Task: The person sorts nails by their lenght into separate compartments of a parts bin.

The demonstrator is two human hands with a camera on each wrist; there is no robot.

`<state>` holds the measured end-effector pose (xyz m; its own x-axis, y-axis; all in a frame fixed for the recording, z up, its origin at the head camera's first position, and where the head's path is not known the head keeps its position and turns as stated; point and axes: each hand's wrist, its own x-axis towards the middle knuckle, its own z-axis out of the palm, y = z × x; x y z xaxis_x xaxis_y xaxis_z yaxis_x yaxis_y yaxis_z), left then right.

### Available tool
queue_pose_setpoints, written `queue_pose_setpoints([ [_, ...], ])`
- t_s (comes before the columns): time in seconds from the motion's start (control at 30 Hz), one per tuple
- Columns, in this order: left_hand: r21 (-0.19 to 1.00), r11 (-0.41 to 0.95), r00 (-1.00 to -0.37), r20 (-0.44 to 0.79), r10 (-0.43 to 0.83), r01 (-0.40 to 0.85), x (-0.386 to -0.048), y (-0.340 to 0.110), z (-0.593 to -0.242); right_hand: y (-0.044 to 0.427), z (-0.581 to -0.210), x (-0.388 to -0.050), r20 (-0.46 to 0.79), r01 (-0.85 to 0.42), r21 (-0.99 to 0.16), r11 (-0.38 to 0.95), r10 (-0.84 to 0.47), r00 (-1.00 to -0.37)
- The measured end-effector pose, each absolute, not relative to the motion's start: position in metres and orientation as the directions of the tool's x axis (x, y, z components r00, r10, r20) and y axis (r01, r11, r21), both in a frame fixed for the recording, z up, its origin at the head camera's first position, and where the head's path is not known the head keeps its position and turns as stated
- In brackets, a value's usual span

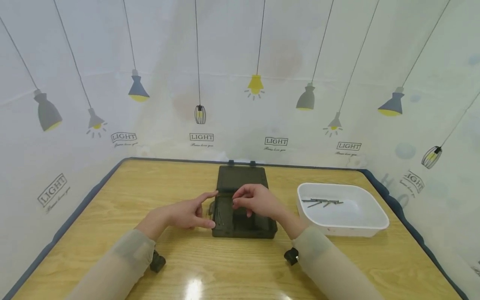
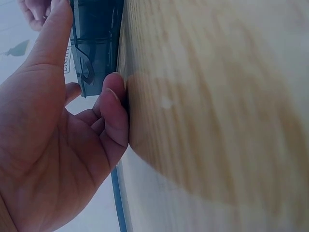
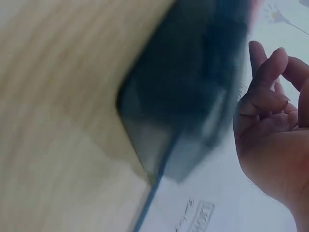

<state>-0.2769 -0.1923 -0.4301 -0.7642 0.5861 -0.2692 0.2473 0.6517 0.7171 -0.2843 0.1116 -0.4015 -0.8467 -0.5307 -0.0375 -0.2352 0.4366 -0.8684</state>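
A dark translucent plastic case lies on the table with its lid laid back. Several thin metal screws or nails are in its left compartment. My left hand is at the case's left side, index finger and thumb stretched to its edge, the other fingers bent against the table. Over the middle of the case hovers my right hand, thumb and fingertips drawn close together. Whether something small is between them cannot be made out. In the left wrist view, a latch shows on the case's side.
To the right stands a white plastic tray with several more thin metal screws or nails in it. The wooden table meets a light cloth backdrop printed with lamps, behind and at both sides.
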Motion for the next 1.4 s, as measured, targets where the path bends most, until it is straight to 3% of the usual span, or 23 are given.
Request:
queue_pose_setpoints([
  [0.23, 0.704, 0.661, -0.77, -0.262, 0.582, 0.26, -0.276, -0.194, -0.429, 0.169, -0.377, -0.29, -0.048, -0.23, -0.86, 0.455, -0.522, -0.851],
  [0.4, 0.704, 0.66, -0.77, -0.259, 0.583, 0.263, -0.274, -0.195, -0.428, 0.222, -0.368, -0.297, -0.066, -0.178, -0.831, 0.526, -0.411, -0.909],
  [0.53, 0.694, 0.665, -0.771, -0.253, 0.585, 0.277, -0.273, -0.195, -0.43, 0.26, -0.367, -0.298, -0.076, -0.127, -0.822, 0.555, -0.329, -0.941],
  [0.77, 0.695, 0.664, -0.768, -0.254, 0.588, 0.278, -0.274, -0.194, -0.435, 0.31, -0.376, -0.299, -0.141, -0.092, -0.771, 0.63, -0.31, -0.94],
  [1.4, 0.713, 0.648, -0.763, -0.253, 0.595, 0.268, -0.274, -0.19, -0.427, 0.353, -0.416, -0.308, -0.252, -0.02, -0.616, 0.788, -0.221, -0.942],
])
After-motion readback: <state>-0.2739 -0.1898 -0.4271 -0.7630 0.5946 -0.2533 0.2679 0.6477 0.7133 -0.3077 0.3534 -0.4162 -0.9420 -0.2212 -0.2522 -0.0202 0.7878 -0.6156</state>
